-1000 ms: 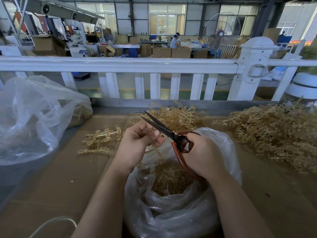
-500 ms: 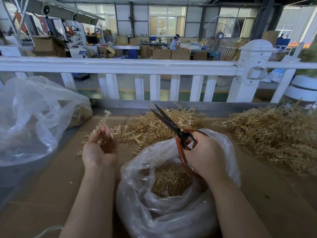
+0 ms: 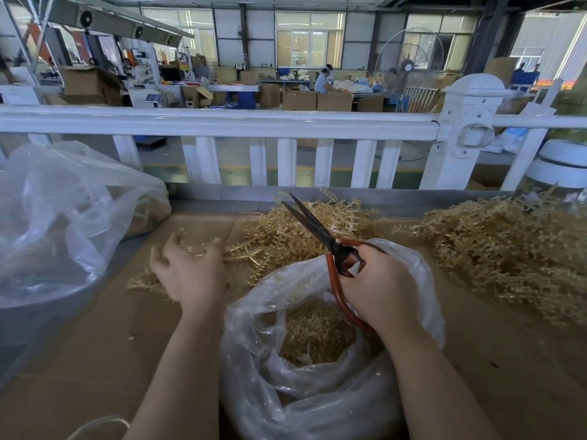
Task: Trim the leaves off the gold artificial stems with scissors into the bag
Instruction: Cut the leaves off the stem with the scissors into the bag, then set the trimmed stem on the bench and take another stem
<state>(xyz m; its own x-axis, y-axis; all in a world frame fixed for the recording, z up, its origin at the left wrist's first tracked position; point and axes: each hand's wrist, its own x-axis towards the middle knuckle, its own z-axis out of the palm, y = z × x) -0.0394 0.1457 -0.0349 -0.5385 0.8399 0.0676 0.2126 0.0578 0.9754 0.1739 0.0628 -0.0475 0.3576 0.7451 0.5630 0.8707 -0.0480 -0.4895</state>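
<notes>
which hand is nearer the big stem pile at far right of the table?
Right. The right hand grips the scissors over the bag, just left of that stem pile. The left hand is farther left, beyond the bag, over loose stems.

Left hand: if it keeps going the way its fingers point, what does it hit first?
Probably the loose gold stems lying on the cardboard just beyond the left hand. Its spread fingers point away toward them, though motion blur and depth make contact unclear.

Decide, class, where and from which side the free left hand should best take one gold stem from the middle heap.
Probably pinch a bare stalk end at the middle heap's near-left edge, where loose stems poke toward the left hand. Come from the left, clear of the scissors whose blades angle over the heap.
</notes>
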